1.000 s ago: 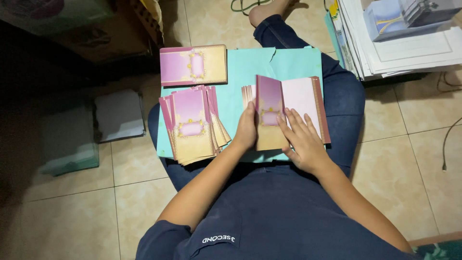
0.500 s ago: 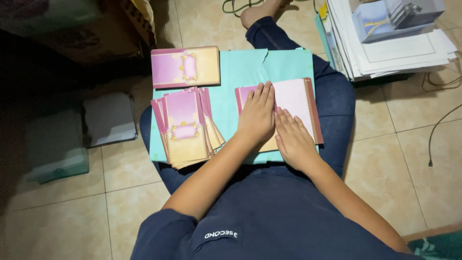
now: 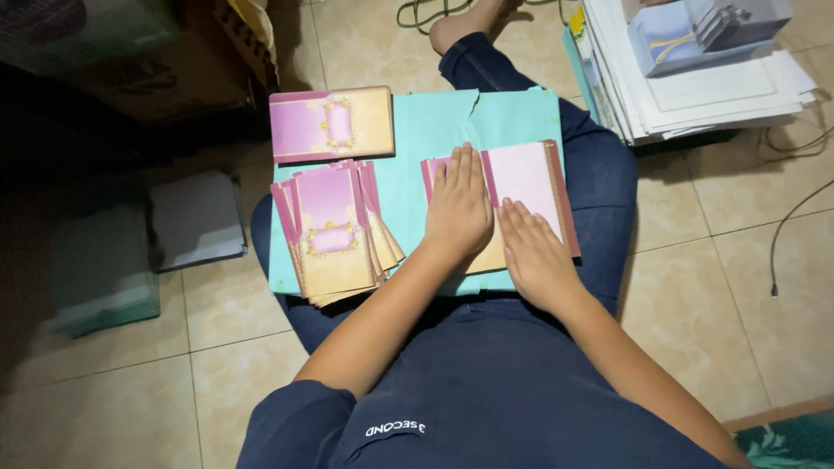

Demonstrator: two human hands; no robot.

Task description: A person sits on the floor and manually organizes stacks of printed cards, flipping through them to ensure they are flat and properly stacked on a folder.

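A person is sitting on a tiled floor (image 3: 130,382), looking down at a teal board (image 3: 417,148) resting across their lap. Both bare hands are lying flat, palms down, on an open pink and gold card (image 3: 526,178) on the right half of the board. The left hand (image 3: 459,208) is pressing on the card's left half, fingers straight and close together, pointing away from the body. The right hand (image 3: 534,252) is lying just beside it, a little nearer the body, fingers slightly spread over the lower part of the pale pink inner page. Neither hand is gripping anything; both are open and pushing down. The card's fold is running away from the person, between the two hands, with the long edges following the same line. The bare part of the page is lying ahead of the right fingertips, so the right hand is nearer to it. On the left half of the board, well apart from both hands, a fanned stack of folded cards (image 3: 334,230) is sitting, and a single card (image 3: 332,123) is lying crosswise at the far left corner. Piled white papers (image 3: 721,91) are resting on the floor to the right.
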